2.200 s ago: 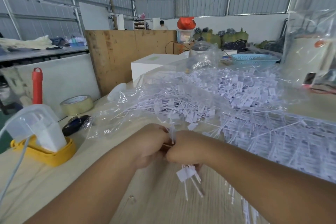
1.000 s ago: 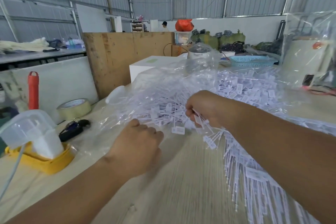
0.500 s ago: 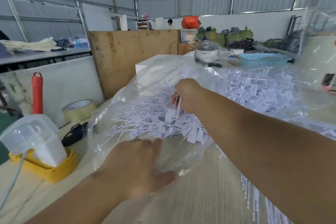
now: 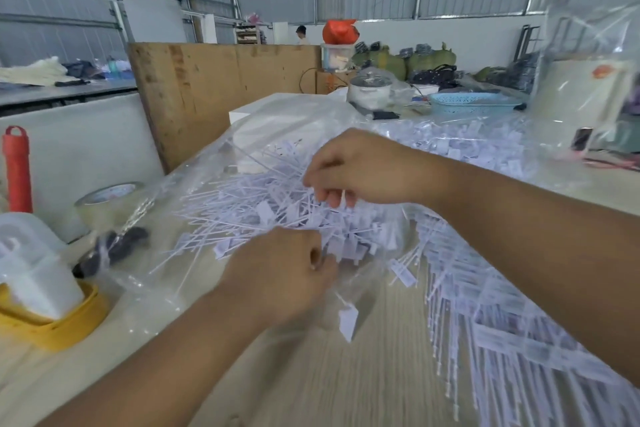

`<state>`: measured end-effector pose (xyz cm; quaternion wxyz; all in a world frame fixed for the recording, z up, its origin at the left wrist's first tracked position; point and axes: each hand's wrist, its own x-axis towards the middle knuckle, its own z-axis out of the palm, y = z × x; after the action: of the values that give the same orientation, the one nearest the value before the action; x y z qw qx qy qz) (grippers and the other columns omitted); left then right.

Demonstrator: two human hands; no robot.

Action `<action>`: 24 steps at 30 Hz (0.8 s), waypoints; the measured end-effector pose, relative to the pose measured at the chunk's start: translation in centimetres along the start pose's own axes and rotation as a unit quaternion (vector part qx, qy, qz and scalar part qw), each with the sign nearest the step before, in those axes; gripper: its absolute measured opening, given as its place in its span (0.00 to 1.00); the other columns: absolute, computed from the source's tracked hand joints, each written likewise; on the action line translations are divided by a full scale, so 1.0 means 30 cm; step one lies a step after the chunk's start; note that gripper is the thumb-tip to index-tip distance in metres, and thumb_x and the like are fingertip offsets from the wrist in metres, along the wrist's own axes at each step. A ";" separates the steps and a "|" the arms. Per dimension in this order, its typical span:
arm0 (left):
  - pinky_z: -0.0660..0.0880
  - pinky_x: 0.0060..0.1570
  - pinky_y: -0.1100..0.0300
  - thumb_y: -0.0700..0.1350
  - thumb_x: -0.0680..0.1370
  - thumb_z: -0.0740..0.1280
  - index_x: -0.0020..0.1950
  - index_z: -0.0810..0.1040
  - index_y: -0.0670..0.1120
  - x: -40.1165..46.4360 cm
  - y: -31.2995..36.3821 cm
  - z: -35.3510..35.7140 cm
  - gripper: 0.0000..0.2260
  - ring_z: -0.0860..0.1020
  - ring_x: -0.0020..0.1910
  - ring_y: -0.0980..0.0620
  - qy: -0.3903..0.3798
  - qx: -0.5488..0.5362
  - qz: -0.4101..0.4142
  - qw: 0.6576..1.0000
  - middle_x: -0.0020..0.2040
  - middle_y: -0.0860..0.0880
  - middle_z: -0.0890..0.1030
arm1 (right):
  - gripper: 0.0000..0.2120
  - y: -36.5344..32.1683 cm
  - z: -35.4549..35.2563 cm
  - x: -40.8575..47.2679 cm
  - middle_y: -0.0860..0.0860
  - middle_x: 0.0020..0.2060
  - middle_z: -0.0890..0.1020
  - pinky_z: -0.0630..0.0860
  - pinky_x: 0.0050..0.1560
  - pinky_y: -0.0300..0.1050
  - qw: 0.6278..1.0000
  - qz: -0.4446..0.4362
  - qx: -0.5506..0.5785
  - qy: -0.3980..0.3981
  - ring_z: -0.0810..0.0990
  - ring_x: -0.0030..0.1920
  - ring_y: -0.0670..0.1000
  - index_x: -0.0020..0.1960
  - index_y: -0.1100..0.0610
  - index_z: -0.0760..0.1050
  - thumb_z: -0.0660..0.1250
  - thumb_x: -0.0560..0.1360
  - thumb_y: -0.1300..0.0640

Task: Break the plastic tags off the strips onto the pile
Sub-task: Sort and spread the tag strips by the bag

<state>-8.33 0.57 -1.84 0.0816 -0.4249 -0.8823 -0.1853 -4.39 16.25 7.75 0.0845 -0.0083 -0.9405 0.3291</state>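
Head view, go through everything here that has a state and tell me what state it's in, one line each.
Left hand: fingers curled, pinching the clear plastic sheet.
Right hand: fingers curled, pinching a thin tag stem over the pile of tags.
Unbroken tag strips: lying in rows to the right.
Tape roll: lying flat.
Blue basket: upright, contents not visible.

My left hand (image 4: 280, 274) is low and near, fingers curled in a loose fist; my right hand (image 4: 353, 166) reaches farther out, fingers bent down, thumb and fingertips pinched together, both forearms bare
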 end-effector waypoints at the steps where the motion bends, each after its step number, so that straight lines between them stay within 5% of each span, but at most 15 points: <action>1: 0.76 0.44 0.55 0.61 0.73 0.56 0.46 0.75 0.52 0.013 0.008 -0.002 0.15 0.77 0.45 0.50 0.046 0.005 0.016 0.999 0.43 0.53 0.79 | 0.08 0.007 -0.018 -0.037 0.49 0.32 0.82 0.76 0.32 0.40 0.998 -0.034 0.023 0.047 0.79 0.31 0.45 0.41 0.59 0.80 0.64 0.76 0.61; 2: 0.75 0.46 0.55 0.60 0.75 0.57 0.51 0.75 0.53 0.026 0.021 -0.003 0.14 0.76 0.48 0.49 0.072 0.029 0.036 0.996 0.47 0.53 0.78 | 0.08 0.018 -0.034 -0.073 0.48 0.28 0.80 0.73 0.30 0.39 0.995 -0.058 0.017 0.076 0.76 0.28 0.44 0.40 0.60 0.80 0.64 0.74 0.62; 4: 0.72 0.51 0.54 0.63 0.76 0.57 0.62 0.72 0.53 0.051 0.049 0.010 0.20 0.73 0.56 0.48 0.055 0.073 0.055 0.994 0.55 0.51 0.75 | 0.08 0.037 -0.064 -0.139 0.47 0.26 0.77 0.71 0.28 0.37 0.997 -0.032 -0.076 0.007 0.73 0.25 0.44 0.36 0.58 0.79 0.64 0.73 0.61; 7: 0.71 0.48 0.55 0.69 0.73 0.53 0.54 0.73 0.53 0.062 0.098 0.020 0.23 0.74 0.54 0.50 0.011 0.017 0.022 1.000 0.49 0.54 0.74 | 0.09 0.089 -0.067 -0.205 0.50 0.29 0.79 0.76 0.34 0.43 0.943 0.067 -0.276 -0.175 0.75 0.29 0.48 0.37 0.59 0.79 0.62 0.73 0.60; 10: 0.67 0.34 0.58 0.77 0.65 0.54 0.41 0.72 0.53 0.042 0.130 0.014 0.28 0.76 0.37 0.57 -0.068 -0.022 0.020 0.997 0.36 0.56 0.76 | 0.11 0.147 -0.052 -0.226 0.58 0.42 0.81 0.79 0.50 0.56 0.918 0.077 -0.336 -0.196 0.79 0.40 0.54 0.48 0.65 0.79 0.59 0.73 0.64; 13: 0.67 0.32 0.60 0.73 0.62 0.65 0.45 0.75 0.54 -0.003 0.137 0.001 0.24 0.76 0.36 0.59 -0.180 0.049 0.034 0.982 0.36 0.56 0.77 | 0.16 0.202 -0.024 -0.223 0.56 0.60 0.79 0.74 0.62 0.57 0.899 0.068 -0.383 -0.202 0.76 0.61 0.57 0.62 0.60 0.77 0.59 0.76 0.64; 16: 0.71 0.39 0.60 0.53 0.72 0.68 0.50 0.75 0.55 -0.020 0.123 -0.014 0.09 0.76 0.44 0.55 -0.173 0.099 0.045 0.979 0.41 0.56 0.75 | 0.15 0.242 0.025 -0.221 0.53 0.54 0.79 0.76 0.56 0.53 0.891 0.020 -0.406 -0.203 0.77 0.56 0.55 0.58 0.56 0.78 0.60 0.75 0.65; 19: 0.73 0.45 0.59 0.45 0.74 0.64 0.53 0.75 0.53 -0.029 0.117 -0.036 0.08 0.77 0.49 0.51 -0.122 0.133 0.044 0.983 0.48 0.54 0.77 | 0.11 0.243 0.062 -0.219 0.52 0.47 0.78 0.78 0.47 0.52 0.890 -0.048 -0.433 -0.133 0.77 0.51 0.55 0.55 0.55 0.75 0.60 0.75 0.61; 24: 0.73 0.42 0.57 0.43 0.75 0.60 0.53 0.72 0.53 -0.053 0.104 -0.093 0.09 0.78 0.49 0.48 -0.016 0.197 0.080 0.977 0.51 0.53 0.77 | 0.30 0.224 0.105 -0.204 0.49 0.47 0.74 0.70 0.32 0.46 0.895 -0.135 -0.423 -0.024 0.77 0.42 0.54 0.72 0.47 0.48 0.62 0.78 0.53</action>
<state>-4.95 0.11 1.04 0.1636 -0.4725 -0.8660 0.0059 0.87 19.13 0.22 0.0944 0.0920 -0.9846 -0.1147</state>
